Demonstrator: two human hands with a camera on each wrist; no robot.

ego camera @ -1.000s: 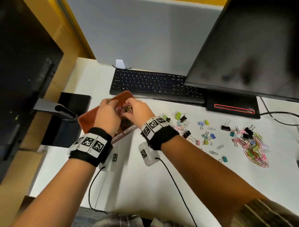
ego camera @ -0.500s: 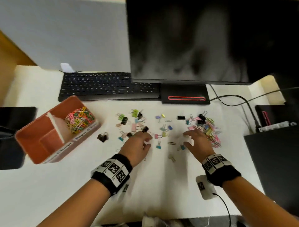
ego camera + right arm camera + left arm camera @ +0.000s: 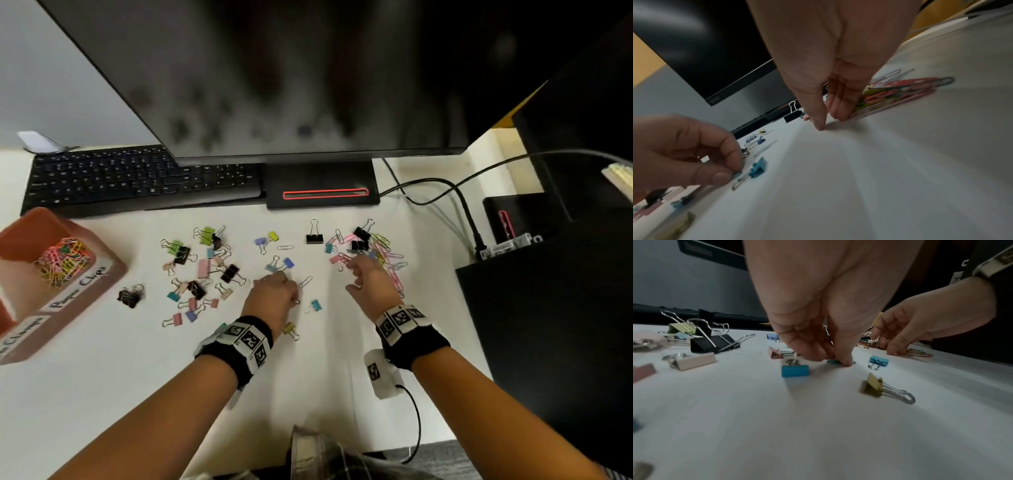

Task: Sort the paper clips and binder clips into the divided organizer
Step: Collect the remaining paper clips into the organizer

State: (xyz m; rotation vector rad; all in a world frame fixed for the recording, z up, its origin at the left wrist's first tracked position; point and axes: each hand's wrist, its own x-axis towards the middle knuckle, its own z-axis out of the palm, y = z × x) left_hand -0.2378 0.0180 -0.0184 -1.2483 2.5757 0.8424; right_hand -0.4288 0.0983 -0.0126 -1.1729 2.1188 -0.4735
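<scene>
The reddish divided organizer (image 3: 113, 274) stands at the left edge, with coloured paper clips (image 3: 63, 260) heaped in its labelled compartment. Binder clips (image 3: 205, 267) of several colours lie scattered across the white desk. A pile of paper clips (image 3: 388, 263) lies right of centre. My left hand (image 3: 289, 291) pinches a small paper clip (image 3: 832, 361) against the desk among loose binder clips, thumb and forefinger closed on it (image 3: 736, 173). My right hand (image 3: 827, 122) points down beside the paper clip pile (image 3: 900, 91); its fingertips (image 3: 838, 117) touch the pile's edge and nothing shows between thumb and fingers.
A black keyboard (image 3: 137, 178) and the monitor's base (image 3: 322, 192) line the back of the desk, with the screen (image 3: 274, 75) overhanging. Cables (image 3: 459, 198) run at the back right. A black cabinet (image 3: 548, 325) borders the desk on the right.
Both hands left the organizer and moved right to the scattered clips. Since half a second ago the left hand has closed on a paper clip and the right has edged nearer the pile.
</scene>
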